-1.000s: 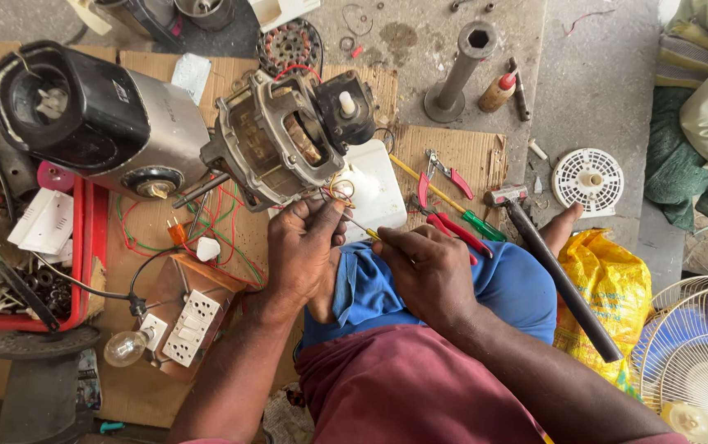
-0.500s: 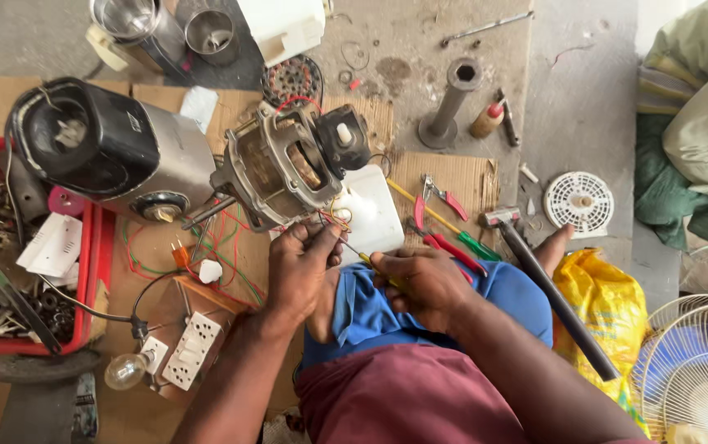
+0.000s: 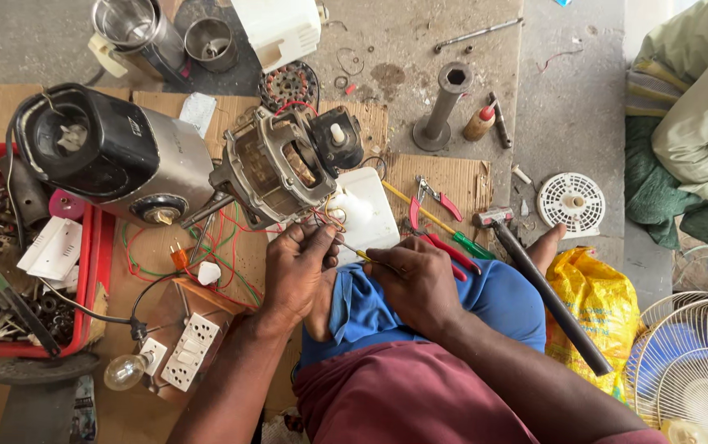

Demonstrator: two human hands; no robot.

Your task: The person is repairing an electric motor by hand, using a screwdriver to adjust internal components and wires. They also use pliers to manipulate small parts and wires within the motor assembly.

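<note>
An opened electric motor [image 3: 284, 168] with exposed copper windings lies on cardboard, thin wires trailing from its near side. My left hand [image 3: 298, 271] pinches those wires [image 3: 327, 220] just below the motor. My right hand [image 3: 415, 284] grips a small yellow-handled screwdriver [image 3: 360, 253], its tip pointing at the wires between my left fingers. Both hands rest over my blue-clothed knee [image 3: 485, 300].
A black and silver mixer base [image 3: 107, 156] lies left of the motor. A red tray [image 3: 90, 271] of parts is at far left. A switch board with bulb [image 3: 181, 349], pliers [image 3: 432, 201], a hammer [image 3: 539, 284], a yellow bag [image 3: 601, 308] and a fan [image 3: 695, 362] surround me. Another person's clothing [image 3: 699, 123] is at upper right.
The view has shifted slightly. Both hands stay at the motor's wires, the screwdriver tip moving in closer to my left fingers.
</note>
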